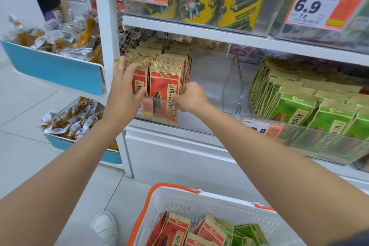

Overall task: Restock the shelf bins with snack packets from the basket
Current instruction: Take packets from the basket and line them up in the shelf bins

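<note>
shelf (199, 32) w/ clear bins (232, 86), basket (199, 203) on tiles (26, 110).

The left hand (124, 88) lies with straight fingers against the left row of red and kraft-brown paper snack packets (164, 86) standing in the clear plastic shelf bin (232, 86), while the right hand (191, 97) pinches the right edge of the front packet. Below, the white perforated plastic basket with orange handles (199, 199) holds more red packets and some green paper packets (249, 231).
</note>
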